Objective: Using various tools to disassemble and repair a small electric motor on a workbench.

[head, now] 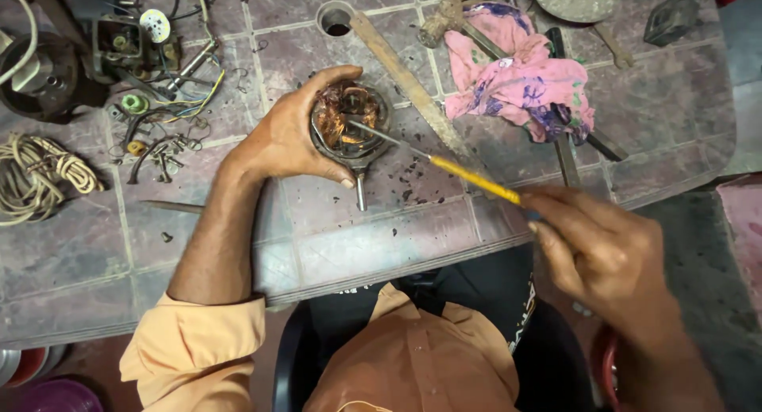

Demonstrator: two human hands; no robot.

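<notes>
The motor stator (pixel 349 118), a round metal housing with copper windings, rests near the middle of the tiled bench (pixel 95 245), its short shaft pointing toward the person. The left hand (pixel 290 138) wraps it, fingers (pixel 337 77) clamped around its rim, while the right hand (pixel 595 249), off the bench edge to the stator's right, has its fingers closed on a yellow-handled screwdriver (pixel 468 178) whose tip reaches into the windings. A pink cloth (pixel 520 82) lies beyond the stator to its right, a coiled cord (pixel 40 174) far to its left.
</notes>
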